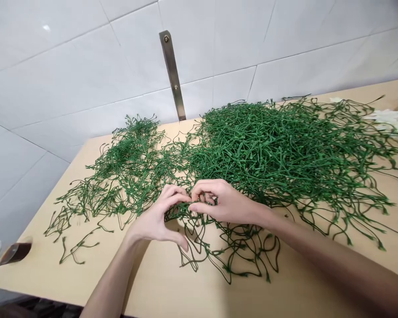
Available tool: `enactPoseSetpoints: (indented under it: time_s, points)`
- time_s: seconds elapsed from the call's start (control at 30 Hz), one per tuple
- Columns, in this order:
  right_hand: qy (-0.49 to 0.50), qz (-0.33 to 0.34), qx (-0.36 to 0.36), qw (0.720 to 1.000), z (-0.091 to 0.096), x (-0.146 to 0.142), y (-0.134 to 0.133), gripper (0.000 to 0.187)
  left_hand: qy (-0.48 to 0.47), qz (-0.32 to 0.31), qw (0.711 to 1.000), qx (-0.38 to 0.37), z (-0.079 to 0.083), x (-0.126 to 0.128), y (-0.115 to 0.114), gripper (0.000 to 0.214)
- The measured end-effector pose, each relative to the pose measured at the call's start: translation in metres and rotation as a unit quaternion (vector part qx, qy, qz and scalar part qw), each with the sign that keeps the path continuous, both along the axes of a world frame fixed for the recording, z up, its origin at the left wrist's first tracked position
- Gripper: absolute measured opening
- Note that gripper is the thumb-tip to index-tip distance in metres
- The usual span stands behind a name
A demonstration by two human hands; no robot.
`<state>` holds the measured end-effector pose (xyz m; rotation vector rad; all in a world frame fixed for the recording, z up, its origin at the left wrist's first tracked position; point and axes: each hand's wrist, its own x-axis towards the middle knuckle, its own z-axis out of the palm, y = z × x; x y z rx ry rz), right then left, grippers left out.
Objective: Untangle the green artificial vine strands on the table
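Thin green artificial stems (258,145) with small forked tips lie tangled in a big heap behind and to the right of my hands. My right hand (219,201) has thumb and fingers curled together on green stems at the front edge of the heap. Beside it, my left hand (166,212) is held with its thumb well apart from the fingers, and its fingertips come close to the right hand's. A looser bunch of stems (232,256) lies on the table below the hands. More stems (126,176) spread thinly to the left.
A cup of dark liquid (15,254) lies or leans at the table's left edge. White flowers (388,119) are at the far right. Behind the wooden table (172,282) rises a tiled wall (86,66) with a metal bracket (173,75).
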<state>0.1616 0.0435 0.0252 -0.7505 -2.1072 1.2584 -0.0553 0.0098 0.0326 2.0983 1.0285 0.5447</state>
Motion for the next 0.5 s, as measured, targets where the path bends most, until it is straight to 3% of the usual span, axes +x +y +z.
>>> enactPoseSetpoints:
  time_s: [0.13, 0.3, 0.5]
  points:
    - [0.054, 0.03, -0.164, 0.985, -0.001, -0.002, 0.0, 0.015, -0.059, 0.114, 0.991, 0.042, 0.004, 0.012, -0.006, 0.013]
    - [0.093, 0.077, -0.237, 0.964, -0.003, -0.003, 0.002, 0.022, -0.107, 0.156, 0.979, -0.079, -0.002, 0.016, -0.009, 0.023]
    - [0.066, 0.121, -0.327, 0.935, -0.005, -0.001, 0.006, 0.032, -0.142, 0.123, 0.955, -0.229, -0.007, 0.016, -0.006, 0.039]
